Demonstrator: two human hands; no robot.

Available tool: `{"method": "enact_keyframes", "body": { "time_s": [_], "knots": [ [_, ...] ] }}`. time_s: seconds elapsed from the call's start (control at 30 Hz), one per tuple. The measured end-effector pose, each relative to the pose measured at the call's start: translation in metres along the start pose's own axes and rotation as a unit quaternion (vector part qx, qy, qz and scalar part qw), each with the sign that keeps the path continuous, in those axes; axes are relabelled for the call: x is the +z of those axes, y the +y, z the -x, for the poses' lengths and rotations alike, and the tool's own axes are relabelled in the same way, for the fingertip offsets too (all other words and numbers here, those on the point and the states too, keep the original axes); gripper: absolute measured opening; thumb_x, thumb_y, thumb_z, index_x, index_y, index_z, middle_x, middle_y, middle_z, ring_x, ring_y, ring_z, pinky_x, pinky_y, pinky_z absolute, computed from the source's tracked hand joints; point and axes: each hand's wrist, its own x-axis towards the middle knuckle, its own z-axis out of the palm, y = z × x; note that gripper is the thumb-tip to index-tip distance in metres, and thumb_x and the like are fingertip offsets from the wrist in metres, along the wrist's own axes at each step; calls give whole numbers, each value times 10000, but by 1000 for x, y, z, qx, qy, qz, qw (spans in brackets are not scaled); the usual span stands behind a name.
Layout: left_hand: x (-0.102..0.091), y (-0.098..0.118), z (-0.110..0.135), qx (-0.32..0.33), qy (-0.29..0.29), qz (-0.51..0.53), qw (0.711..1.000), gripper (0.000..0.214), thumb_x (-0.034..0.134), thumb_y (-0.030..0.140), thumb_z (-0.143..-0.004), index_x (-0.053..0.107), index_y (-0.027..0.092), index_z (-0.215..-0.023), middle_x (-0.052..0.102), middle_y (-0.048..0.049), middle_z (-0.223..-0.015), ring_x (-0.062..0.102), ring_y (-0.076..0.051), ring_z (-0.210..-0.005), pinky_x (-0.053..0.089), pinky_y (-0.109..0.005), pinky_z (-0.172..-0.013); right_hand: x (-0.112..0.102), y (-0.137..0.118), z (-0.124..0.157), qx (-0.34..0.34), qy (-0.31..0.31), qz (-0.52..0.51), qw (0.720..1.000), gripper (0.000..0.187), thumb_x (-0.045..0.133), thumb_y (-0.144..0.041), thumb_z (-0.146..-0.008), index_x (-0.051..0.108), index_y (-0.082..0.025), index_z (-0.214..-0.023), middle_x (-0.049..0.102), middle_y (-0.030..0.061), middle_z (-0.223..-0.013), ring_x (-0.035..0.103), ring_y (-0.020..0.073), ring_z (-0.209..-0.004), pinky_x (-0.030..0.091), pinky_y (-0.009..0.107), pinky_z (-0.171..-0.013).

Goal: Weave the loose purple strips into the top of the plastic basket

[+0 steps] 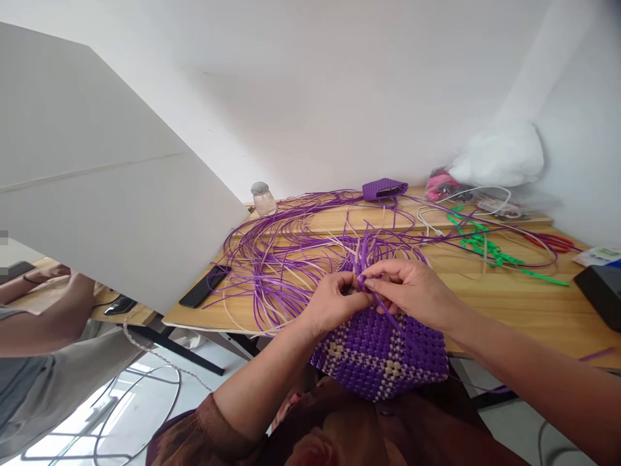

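Note:
A half-woven purple basket (383, 353) with cream diamond patterns rests against my lap at the table's near edge. My left hand (334, 304) and my right hand (412, 288) meet at its top rim, both pinching purple plastic strips (369, 259) that stick up from the weave. Long loose purple and cream strips (281, 252) fan out from the basket over the wooden table (509, 304).
A black phone (204, 286) lies at the table's left end, a small glass jar (263, 199) and a purple woven pouch (384, 189) at the back. Green strips (490, 249), a white cable, a white bag and a black box (601, 291) sit right. Another person's arm (43, 323) is at the left.

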Motion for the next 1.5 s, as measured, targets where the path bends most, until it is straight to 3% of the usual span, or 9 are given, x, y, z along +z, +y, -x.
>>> {"method": "enact_keyframes", "body": {
  "time_s": [0.3, 0.43, 0.67, 0.8, 0.9, 0.97, 1.1, 1.23, 1.5],
  "knots": [
    [8, -6, -2, -3, 17, 55, 998, 266, 758, 373, -688, 660, 131, -738, 538, 24, -663, 429, -98, -638, 330, -242, -627, 0, 2, 0, 26, -18, -8, 999, 281, 610, -356, -892, 709, -168, -1076, 606, -22, -537, 592, 109, -438, 453, 188, -399],
    [10, -7, -4, -22, 32, 46, 998, 210, 740, 307, -672, 624, 136, -704, 493, 40, -627, 388, -86, -604, 301, -239, -592, -8, 0, 3, -62, -15, 122, 991, 255, 542, -355, -944, 724, -199, -1029, 647, -14, -598, 626, 126, -500, 474, 235, -489],
    [8, -6, -2, -38, 33, 60, 997, 184, 734, 266, -652, 601, 143, -688, 537, 32, -645, 428, -90, -606, 330, -237, -593, -36, 1, 2, -323, 4, 404, 856, 242, 483, -127, -940, 718, -186, -948, 693, 71, -931, 628, 204, -876, 476, 339, -786],
    [8, -4, -3, -47, 42, 32, 997, 184, 737, 282, -655, 618, 145, -680, 538, 36, -619, 423, -91, -586, 327, -237, -577, -42, -9, 12, -406, 11, 494, 769, 199, 539, -85, -887, 698, -201, -859, 682, 82, -983, 567, 279, -1040, 408, 422, -884],
    [9, -1, -3, -27, 55, -5, 998, 199, 748, 289, -653, 616, 140, -662, 481, 47, -582, 371, -84, -572, 286, -239, -558, -37, -27, 13, -426, -24, 529, 733, 185, 536, -86, -894, 669, -197, -828, 684, 55, -858, 576, 248, -914, 358, 425, -852],
    [11, 0, -1, 1, 45, -13, 999, 174, 732, 280, -673, 643, 132, -691, 488, 40, -604, 374, -87, -589, 293, -243, -573, -31, -40, 4, -423, -66, 518, 740, 199, 522, -117, -917, 669, -190, -803, 669, 38, -785, 563, 205, -796, 361, 386, -797],
    [8, 0, 4, 24, 23, 5, 999, 145, 713, 253, -698, 675, 132, -769, 546, 23, -671, 427, -98, -626, 339, -249, -622, -26, -53, -29, -339, -114, 407, 841, 164, 576, -183, -891, 693, -191, -776, 685, 15, -803, 594, 152, -758, 396, 287, -710],
    [2, -2, 7, -12, 26, 22, 999, 217, 764, 304, -673, 632, 141, -729, 519, 34, -645, 405, -89, -600, 322, -241, -596, -31, -48, -44, -217, -73, 346, 910, 90, 629, -172, -802, 705, -198, -760, 708, -4, -763, 611, 141, -720, 401, 259, -669],
    [2, -9, 5, 1, 46, 30, 999, 228, 771, 289, -664, 607, 154, -746, 533, 38, -678, 435, -97, -648, 341, -234, -636, -33, -24, -1, -237, -6, 362, 902, 141, 583, -191, -857, 716, -217, -818, 708, -9, -751, 592, 129, -650, 387, 268, -642]
  ]
}}
